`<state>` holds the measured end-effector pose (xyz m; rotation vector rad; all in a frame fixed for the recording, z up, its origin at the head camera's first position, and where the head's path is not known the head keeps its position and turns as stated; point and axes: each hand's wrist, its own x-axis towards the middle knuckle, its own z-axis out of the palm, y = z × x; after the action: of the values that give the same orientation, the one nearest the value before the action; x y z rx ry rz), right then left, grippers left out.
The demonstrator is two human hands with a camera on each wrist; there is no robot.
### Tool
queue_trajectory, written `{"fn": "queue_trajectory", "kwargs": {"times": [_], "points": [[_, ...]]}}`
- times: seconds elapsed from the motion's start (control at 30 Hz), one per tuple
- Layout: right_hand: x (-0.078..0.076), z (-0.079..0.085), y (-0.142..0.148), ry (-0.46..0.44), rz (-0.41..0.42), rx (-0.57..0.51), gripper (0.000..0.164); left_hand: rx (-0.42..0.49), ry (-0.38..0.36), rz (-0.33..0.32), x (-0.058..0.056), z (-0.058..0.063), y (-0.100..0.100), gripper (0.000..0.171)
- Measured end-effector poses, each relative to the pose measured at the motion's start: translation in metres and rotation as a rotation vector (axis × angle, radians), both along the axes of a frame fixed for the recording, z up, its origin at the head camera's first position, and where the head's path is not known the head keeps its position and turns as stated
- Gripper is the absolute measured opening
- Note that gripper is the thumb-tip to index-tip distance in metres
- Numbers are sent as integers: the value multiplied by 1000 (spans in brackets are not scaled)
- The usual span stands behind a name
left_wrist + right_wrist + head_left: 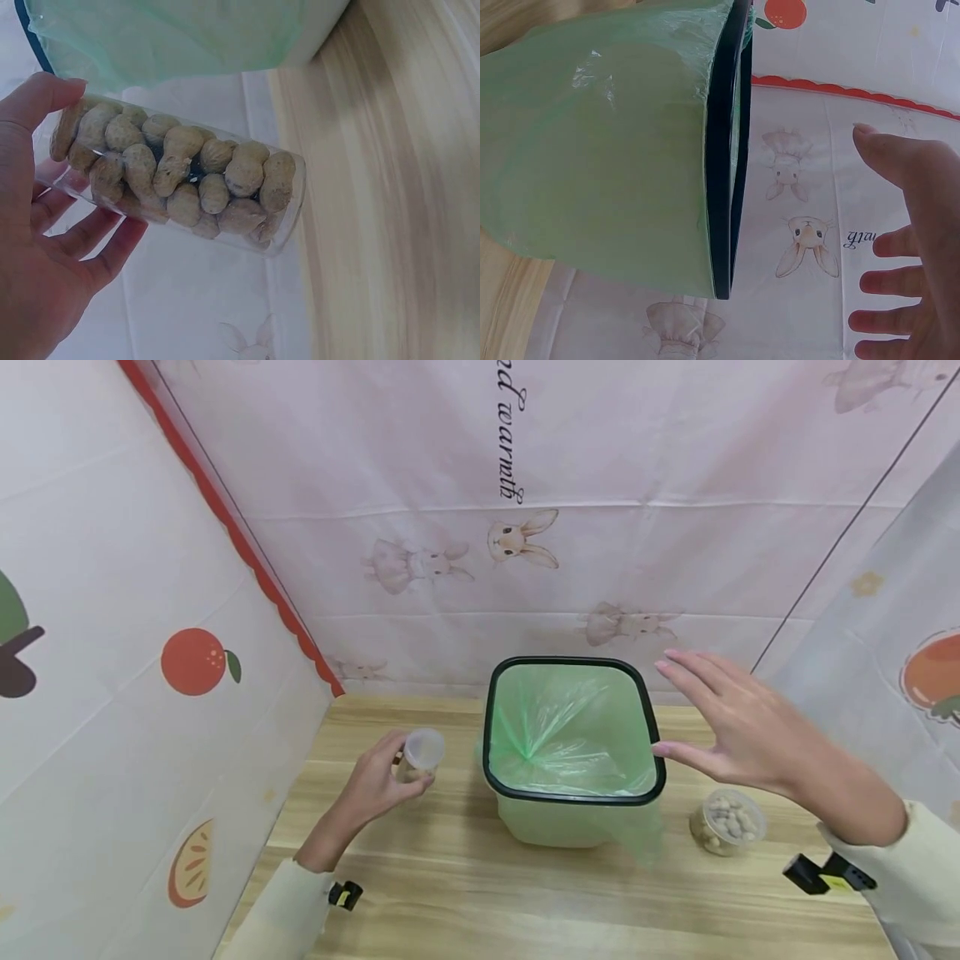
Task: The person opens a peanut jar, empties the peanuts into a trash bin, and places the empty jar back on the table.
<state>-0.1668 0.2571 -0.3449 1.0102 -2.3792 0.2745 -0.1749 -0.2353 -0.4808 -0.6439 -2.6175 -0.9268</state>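
Observation:
My left hand [377, 778] holds a clear jar [422, 752] by its upper part, thumb on one side and fingers on the other. In the left wrist view the jar is packed with unshelled peanuts [180, 169]; its lidded top in the head view looks whitish. A square bin [555, 827] with a black rim [576, 799] stands in the middle, lined with a thin green bag [577, 735]. Right of the bin, my right hand [750, 727] is raised with fingers spread, holding nothing; in the right wrist view that hand [915, 247] is apart from the rim.
A second clear container [727, 822] with peanuts stands on the wooden table [465, 893], to the right of the bin and below my right hand. Printed cloths [420, 452] enclose the table at the back and both sides.

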Motion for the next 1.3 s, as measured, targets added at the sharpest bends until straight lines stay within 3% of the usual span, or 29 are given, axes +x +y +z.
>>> {"fn": "queue_trajectory", "kwargs": {"times": [0.43,1.3], "points": [[-7,0,-15,19,60,9,93,3,58,-9,0,13,3,64],[-12,-6,-40,-21,82,77,92,6,143,-9,0,32,20,63]]}}
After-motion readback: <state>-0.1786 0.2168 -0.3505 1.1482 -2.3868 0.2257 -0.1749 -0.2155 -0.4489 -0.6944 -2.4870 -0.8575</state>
